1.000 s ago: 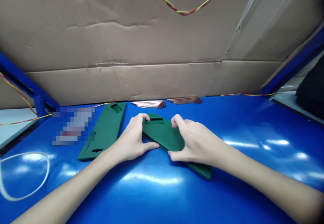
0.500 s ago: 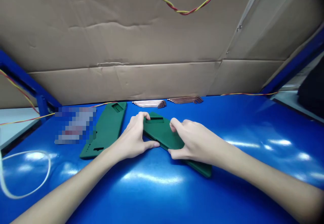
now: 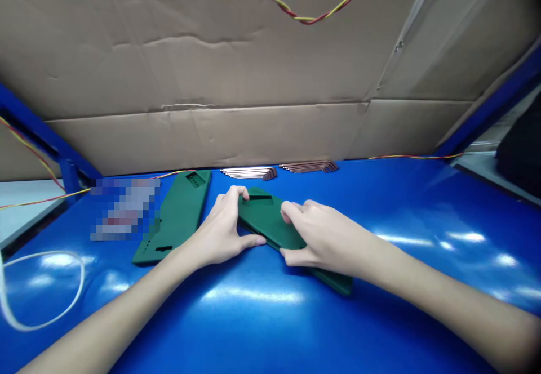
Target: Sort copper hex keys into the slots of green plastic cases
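Observation:
Both my hands are closed on a flat green plastic case (image 3: 274, 216) lying at a slant on the blue surface. My left hand (image 3: 222, 230) grips its far left end, fingers over the far edge beside a rectangular recess and thumb along the near edge. Around the middle of the case is my right hand (image 3: 319, 233), its index finger curled on top and its thumb at the near edge; it covers part of the case. A second green case (image 3: 180, 216) with several small holes and slots lies to the left of my left hand, touched by neither hand.
Two rows of copper-coloured hex keys, a left row (image 3: 249, 172) and a right row (image 3: 309, 166), lie along the cardboard wall (image 3: 253, 132). A blurred-out item (image 3: 127, 210) and a white cable loop (image 3: 82, 275) are at left. A red-yellow twisted wire (image 3: 306, 20) hangs overhead.

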`<state>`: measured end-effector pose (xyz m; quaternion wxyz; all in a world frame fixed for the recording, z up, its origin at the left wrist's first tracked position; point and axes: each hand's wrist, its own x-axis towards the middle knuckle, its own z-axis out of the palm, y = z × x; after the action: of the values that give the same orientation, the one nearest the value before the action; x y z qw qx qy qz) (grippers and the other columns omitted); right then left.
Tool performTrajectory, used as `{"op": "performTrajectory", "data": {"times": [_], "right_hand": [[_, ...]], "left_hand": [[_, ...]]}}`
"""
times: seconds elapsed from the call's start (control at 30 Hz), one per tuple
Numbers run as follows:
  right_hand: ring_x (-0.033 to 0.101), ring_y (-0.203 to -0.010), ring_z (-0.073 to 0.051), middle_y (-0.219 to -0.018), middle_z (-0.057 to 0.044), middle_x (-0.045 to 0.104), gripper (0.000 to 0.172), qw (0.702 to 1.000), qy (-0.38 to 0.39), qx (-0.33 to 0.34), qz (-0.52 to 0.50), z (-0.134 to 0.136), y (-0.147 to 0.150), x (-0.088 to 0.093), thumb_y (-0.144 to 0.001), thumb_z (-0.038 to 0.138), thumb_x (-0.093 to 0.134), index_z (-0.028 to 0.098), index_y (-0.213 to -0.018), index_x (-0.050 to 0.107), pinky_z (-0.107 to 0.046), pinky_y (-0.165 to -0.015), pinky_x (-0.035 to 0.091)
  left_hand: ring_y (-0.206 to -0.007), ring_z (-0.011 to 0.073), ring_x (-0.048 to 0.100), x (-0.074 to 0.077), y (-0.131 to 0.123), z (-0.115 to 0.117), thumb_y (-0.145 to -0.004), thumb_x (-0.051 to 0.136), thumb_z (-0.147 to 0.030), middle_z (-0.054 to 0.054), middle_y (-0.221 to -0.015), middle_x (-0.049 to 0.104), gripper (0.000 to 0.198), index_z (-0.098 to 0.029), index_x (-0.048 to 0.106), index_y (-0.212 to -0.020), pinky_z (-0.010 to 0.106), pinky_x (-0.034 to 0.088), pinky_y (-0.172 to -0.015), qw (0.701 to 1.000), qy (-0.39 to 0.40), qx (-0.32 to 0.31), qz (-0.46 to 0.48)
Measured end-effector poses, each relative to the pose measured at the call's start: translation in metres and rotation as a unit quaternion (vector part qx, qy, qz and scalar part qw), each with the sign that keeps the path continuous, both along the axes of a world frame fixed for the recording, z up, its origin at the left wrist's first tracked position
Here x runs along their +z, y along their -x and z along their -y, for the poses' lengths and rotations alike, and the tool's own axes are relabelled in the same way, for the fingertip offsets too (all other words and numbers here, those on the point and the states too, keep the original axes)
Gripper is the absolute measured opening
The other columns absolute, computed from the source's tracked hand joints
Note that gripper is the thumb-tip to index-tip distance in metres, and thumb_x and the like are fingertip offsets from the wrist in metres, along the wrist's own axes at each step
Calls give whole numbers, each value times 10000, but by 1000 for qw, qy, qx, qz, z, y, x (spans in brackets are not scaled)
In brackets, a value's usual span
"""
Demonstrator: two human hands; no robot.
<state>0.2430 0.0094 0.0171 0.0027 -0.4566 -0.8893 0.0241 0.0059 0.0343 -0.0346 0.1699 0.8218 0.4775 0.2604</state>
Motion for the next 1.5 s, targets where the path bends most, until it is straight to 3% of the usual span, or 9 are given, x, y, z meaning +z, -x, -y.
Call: {"op": "performTrajectory", "data": {"times": [0.17,0.3,0.43,0.53,0.63,0.83,1.5], "right_hand": [[641,-927,-314,-1103,-199,673,510,1000,0,2,-11,8,-3,-2,-891,463,629,105,-1241,533,-350,-706,453],[604,-1142,-385,-1335,-264,575,655,999,0,-22,-31,18,-9,-5,-870,513,650,94,-1345,482,-440,-854,511],[602,-1091,-384,-1180,-229,619,619,997,2,-61,-43,19,-10,-8,-847,484,668,99,-1306,510,-474,-840,527],[595,-1070,-369,-1127,-209,624,591,997,-8,-47,-68,14,-7,-11,-841,460,656,85,-1277,519,-469,-858,517],[605,-1017,-343,-1079,-183,633,545,995,-13,-40,-90,9,-5,-12,-831,455,650,95,-1221,527,-436,-833,508],[595,-863,-295,-967,-150,642,460,997,-6,-30,-72,9,-4,-8,-834,440,655,125,-1126,490,-363,-702,453],[590,-868,-310,-1008,-195,627,422,1000,9,-5,-1,8,3,0,-881,388,580,97,-1164,466,-367,-689,445]], "left_hand": [[-1205,362,514,-2,1,1,-748,854,-431,98,-1266,499,751,-274,350,-1282,516,460,-979,1000,-1,8,6],[-1261,372,499,-1,1,2,-760,844,-444,115,-1314,490,785,-280,329,-1330,530,460,-1003,1000,5,14,1],[-1300,369,476,1,0,5,-777,824,-474,128,-1369,462,832,-278,294,-1388,536,432,-1056,1000,-1,5,-4],[-1326,375,428,0,-3,6,-733,843,-569,130,-1396,427,940,-274,269,-1416,539,409,-1086,1000,-4,6,-7],[-1283,378,421,-3,-5,5,-683,863,-629,117,-1341,424,947,-277,292,-1352,551,421,-1058,1000,3,25,1],[-1167,348,427,-5,-8,3,-649,899,-572,82,-1208,422,853,-273,318,-1198,520,452,-970,999,20,38,8],[-1140,345,446,-3,-10,2,-580,948,-514,65,-1216,437,868,-286,317,-1130,479,464,-912,998,19,50,19]]}}
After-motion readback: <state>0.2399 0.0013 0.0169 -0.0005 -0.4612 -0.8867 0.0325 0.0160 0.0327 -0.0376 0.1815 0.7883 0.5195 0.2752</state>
